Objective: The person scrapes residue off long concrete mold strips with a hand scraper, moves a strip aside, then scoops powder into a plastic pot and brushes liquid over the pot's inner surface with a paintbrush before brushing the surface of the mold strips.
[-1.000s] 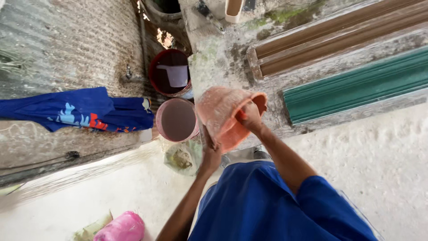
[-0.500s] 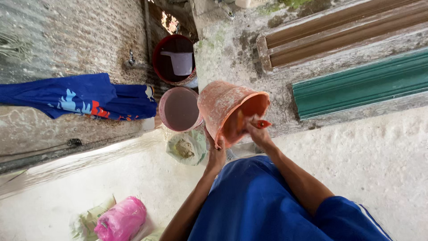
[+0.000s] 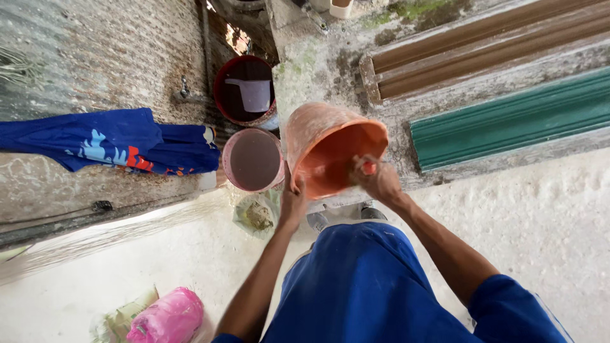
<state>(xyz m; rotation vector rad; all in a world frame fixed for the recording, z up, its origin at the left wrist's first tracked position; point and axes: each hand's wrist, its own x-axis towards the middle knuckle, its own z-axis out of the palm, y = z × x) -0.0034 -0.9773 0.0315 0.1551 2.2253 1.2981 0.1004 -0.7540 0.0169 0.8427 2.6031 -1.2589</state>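
Gripping the rim of the orange bucket [image 3: 330,149], my left hand [image 3: 293,202] clamps its edge at seven o'clock, while my right hand [image 3: 376,179] closes on something small and red inside its tilted mouth. At nine o'clock of it stands a pink bucket [image 3: 253,160], with a red tub [image 3: 244,92] beyond at eleven.

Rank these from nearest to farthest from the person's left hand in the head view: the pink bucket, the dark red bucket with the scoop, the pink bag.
1. Pink bucket, just left of the left hand.
2. Dark red bucket, up and left, beyond the pink one.
3. Pink bag, far down at lower left.
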